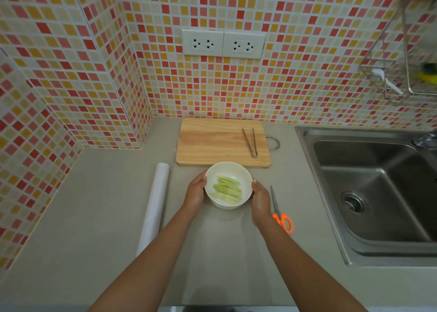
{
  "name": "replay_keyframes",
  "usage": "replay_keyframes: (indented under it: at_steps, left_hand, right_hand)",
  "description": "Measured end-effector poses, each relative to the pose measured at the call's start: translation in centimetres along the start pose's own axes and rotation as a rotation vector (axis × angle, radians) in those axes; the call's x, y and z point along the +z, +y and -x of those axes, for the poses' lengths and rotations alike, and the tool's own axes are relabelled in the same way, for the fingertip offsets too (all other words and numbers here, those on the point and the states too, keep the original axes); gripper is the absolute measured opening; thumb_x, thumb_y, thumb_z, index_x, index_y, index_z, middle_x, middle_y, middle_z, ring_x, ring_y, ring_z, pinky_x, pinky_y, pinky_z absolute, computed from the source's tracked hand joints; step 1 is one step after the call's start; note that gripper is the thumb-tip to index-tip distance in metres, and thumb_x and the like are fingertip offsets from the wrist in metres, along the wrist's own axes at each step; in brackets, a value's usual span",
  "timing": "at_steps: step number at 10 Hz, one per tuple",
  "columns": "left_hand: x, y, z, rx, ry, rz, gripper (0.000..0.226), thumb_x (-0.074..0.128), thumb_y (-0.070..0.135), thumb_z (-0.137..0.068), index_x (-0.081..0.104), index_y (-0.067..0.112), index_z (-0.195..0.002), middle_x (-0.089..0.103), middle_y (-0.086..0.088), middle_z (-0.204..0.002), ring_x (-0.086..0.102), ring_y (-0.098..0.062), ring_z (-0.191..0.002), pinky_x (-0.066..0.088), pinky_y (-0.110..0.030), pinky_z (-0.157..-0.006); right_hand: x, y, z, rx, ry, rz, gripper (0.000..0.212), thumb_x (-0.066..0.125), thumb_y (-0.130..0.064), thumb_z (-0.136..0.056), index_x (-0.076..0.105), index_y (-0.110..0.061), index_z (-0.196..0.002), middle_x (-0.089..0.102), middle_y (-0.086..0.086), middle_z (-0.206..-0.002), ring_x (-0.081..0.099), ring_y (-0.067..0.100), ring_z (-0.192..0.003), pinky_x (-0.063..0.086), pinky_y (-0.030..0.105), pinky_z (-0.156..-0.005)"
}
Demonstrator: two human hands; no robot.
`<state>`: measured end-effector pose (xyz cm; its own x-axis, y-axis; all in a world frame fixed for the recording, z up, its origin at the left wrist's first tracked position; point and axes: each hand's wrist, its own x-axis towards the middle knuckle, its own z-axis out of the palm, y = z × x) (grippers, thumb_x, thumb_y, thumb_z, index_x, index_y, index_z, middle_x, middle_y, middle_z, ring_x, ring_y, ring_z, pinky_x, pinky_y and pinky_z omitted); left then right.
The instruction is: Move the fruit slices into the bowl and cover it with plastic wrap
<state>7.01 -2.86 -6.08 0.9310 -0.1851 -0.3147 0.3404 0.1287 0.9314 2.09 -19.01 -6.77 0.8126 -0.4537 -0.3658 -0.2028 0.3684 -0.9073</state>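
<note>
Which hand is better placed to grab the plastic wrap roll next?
Probably the left hand: the plastic wrap roll lies just left of the bowl. The right hand is nearer the scissors.

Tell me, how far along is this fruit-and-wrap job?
The first half looks done: the fruit slices lie in the bowl, and the cutting board holds only the tongs. The left hand and right hand cup the bowl's sides. Covering remains: the plastic wrap roll lies untouched alongside, scissors opposite.
</note>
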Motion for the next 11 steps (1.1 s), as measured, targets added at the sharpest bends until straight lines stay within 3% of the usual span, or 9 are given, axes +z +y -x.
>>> replay_keyframes:
  at_steps: [2,6,8,10,11]
  left_hand:
    - [-0.1,-0.2,-0.2,-0.022,0.013,-0.008,0.032,0.037,0.012,-0.101,0.060,0.016,-0.123,0.064,-0.005,-0.118,0.058,-0.019,-0.110,0.043,-0.032,-0.097]
    - [-0.3,-0.6,-0.4,-0.023,0.029,-0.026,0.034,0.035,0.010,-0.101,0.059,0.014,-0.125,0.063,-0.003,-0.116,0.057,-0.019,-0.110,0.043,-0.032,-0.097]
    - [-0.3,-0.7,-0.2,-0.027,0.034,-0.036,0.034,0.034,0.010,-0.101,0.060,0.017,-0.121,0.064,-0.003,-0.116,0.058,-0.019,-0.111,0.043,-0.034,-0.101]
    - [-0.3,-0.1,0.4,-0.047,0.022,-0.042,0.032,0.035,0.015,-0.101,0.064,0.022,-0.114,0.067,0.002,-0.108,0.061,-0.012,-0.098,0.047,-0.021,-0.080]
    - [-0.6,0.8,0.4,-0.033,0.053,-0.148,0.034,0.039,0.031,-0.099,0.069,0.016,-0.095,0.069,0.006,-0.088,0.060,-0.013,-0.086,0.045,-0.023,-0.072]
  right_hand:
    - [-0.1,-0.1,-0.2,-0.001,-0.014,0.041,0.027,0.039,-0.012,-0.097,0.066,-0.013,-0.098,0.065,0.007,-0.101,0.059,0.021,-0.097,0.044,0.040,-0.095]
    - [-0.4,0.0,-0.1,0.013,-0.031,0.083,0.027,0.039,-0.014,-0.096,0.066,-0.011,-0.095,0.065,0.002,-0.088,0.057,0.020,-0.090,0.044,0.034,-0.083]
    - [-0.5,0.0,0.2,0.017,-0.049,0.079,0.031,0.038,-0.013,-0.096,0.068,-0.017,-0.094,0.068,0.002,-0.093,0.061,0.018,-0.092,0.046,0.036,-0.089]
    - [-0.8,-0.3,0.1,0.034,-0.061,0.124,0.030,0.039,-0.015,-0.095,0.068,-0.015,-0.088,0.066,0.001,-0.085,0.058,0.020,-0.090,0.044,0.034,-0.085]
    - [-0.8,-1.4,-0.3,0.034,-0.052,0.191,0.028,0.042,-0.027,-0.097,0.064,-0.011,-0.087,0.060,0.005,-0.086,0.053,0.020,-0.087,0.041,0.034,-0.084]
